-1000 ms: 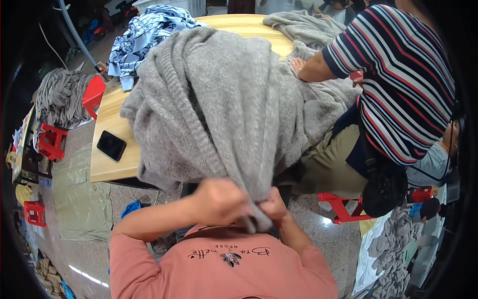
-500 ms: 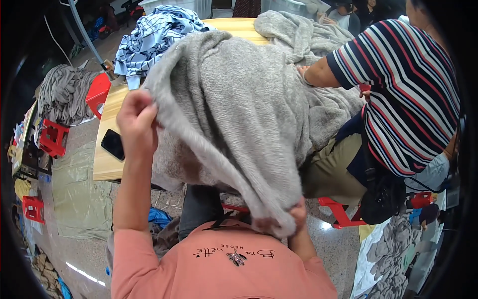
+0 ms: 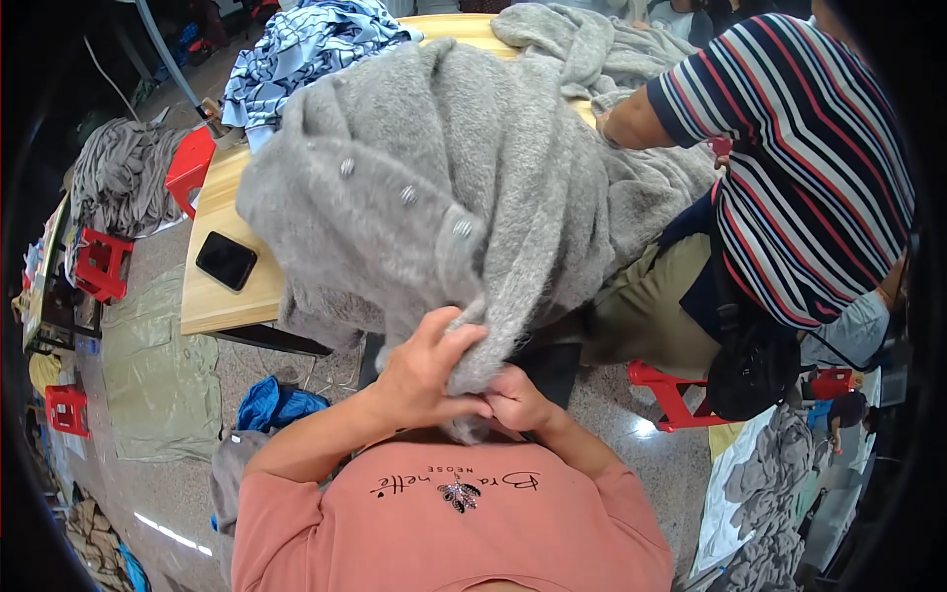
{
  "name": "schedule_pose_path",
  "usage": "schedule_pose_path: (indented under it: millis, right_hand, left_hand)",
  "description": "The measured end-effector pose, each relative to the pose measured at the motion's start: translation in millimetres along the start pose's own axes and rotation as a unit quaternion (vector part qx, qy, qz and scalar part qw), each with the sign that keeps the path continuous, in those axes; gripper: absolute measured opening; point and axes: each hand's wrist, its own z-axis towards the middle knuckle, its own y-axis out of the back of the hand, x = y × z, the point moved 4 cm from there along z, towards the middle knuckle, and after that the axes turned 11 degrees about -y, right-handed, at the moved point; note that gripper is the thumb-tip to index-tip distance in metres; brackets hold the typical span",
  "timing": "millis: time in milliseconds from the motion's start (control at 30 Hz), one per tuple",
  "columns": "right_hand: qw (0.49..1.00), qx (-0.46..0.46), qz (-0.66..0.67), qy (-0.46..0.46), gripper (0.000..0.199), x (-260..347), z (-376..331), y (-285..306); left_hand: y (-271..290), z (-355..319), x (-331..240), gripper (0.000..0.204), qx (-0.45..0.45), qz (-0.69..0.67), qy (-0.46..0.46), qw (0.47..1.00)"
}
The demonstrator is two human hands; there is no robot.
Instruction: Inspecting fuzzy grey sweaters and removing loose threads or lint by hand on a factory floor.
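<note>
A fuzzy grey knit cardigan (image 3: 395, 212) lies bunched over the near side of the wooden table (image 3: 209, 304), and its lower edge hangs toward my body. Three shiny round buttons show along its front band. My left hand (image 3: 426, 370) grips the band's end, thumb on one side and fingers on the other. Close beside it, my right hand (image 3: 518, 398) is closed on the same edge, its fingertips partly hidden by the cloth.
A black phone (image 3: 226, 260) lies on the table's left part. Blue patterned cloth (image 3: 301, 64) and more grey knitwear (image 3: 592, 44) are piled farther back. A co-worker in a striped shirt (image 3: 789, 168) stands close on the right. Red stools (image 3: 102, 264) stand on the floor.
My left hand has come down and right, bringing the cardigan's edge next to my right hand. The buttoned band now faces up. My right hand has shifted left.
</note>
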Motion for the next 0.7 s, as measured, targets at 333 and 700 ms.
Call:
schedule_pose_path:
  millis: [333, 700]
  right_hand:
    - [0.855, -0.116, -0.408, 0.298, 0.027, 116, 32, -15]
    - [0.726, 0.082, -0.599, -0.33, 0.052, 23, 43, -5]
  left_hand:
    - [-16, -31, -10, 0.027, 0.22, -0.353, 0.012, 0.909]
    - [20, -23, -40, 0.025, 0.31, -0.304, -0.135, 0.89]
